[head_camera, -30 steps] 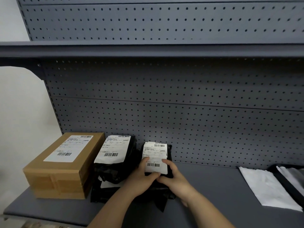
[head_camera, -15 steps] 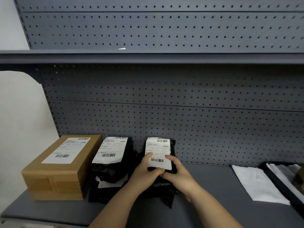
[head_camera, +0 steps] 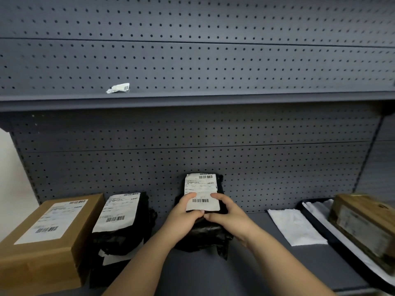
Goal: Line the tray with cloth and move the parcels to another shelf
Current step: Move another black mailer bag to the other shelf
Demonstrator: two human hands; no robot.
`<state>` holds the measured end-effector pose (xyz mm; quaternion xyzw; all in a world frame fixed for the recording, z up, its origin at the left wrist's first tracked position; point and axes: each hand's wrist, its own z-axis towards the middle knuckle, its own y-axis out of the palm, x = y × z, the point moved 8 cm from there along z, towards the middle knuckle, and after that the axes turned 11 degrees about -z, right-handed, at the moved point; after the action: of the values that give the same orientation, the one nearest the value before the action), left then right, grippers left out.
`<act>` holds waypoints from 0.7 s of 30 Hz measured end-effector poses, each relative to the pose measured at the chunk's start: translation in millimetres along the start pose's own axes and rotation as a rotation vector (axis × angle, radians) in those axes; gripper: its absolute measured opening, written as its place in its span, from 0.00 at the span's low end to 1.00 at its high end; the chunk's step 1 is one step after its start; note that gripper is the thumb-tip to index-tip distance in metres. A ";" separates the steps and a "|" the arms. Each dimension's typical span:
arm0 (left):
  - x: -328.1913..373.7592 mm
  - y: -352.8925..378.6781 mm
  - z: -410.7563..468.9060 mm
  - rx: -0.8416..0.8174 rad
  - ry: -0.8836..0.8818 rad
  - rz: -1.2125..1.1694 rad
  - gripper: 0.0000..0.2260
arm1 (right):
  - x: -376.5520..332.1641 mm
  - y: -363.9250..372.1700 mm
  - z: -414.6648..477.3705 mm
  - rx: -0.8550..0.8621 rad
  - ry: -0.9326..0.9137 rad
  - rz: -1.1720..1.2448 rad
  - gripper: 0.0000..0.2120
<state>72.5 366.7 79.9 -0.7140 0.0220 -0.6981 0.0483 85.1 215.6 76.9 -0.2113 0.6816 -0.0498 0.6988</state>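
Grey pegboard backing fills your view, with the lower shelf running under it. Over the middle of that shelf you hold the small black parcel in both hands, label up and tipped towards the backing. Your left hand and right hand grip it, thumbs on the white label and fingers curled under. Whether its lower end touches the shelf cannot be told.

Half a second ago its top sat level with the second black parcel. It now stands higher and further right, with a clear gap between the two. Your grip is unchanged.

Left of that second parcel lies the cardboard box. To your right a folded white cloth lies on the shelf just beside the black tray. The tray is lined in white and holds a brown box, now further into view. Your view has tipped up, so the upper shelf now shows a crumpled label scrap.
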 end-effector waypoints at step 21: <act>81.4 213.7 -31.5 -0.196 0.135 -0.007 0.23 | 22.4 -209.5 -114.4 0.293 -0.035 -0.007 0.27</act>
<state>50.6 144.9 140.2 -0.6668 0.0910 -0.7392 -0.0259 21.0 -8.2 134.2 -0.1103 0.6539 -0.1476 0.7338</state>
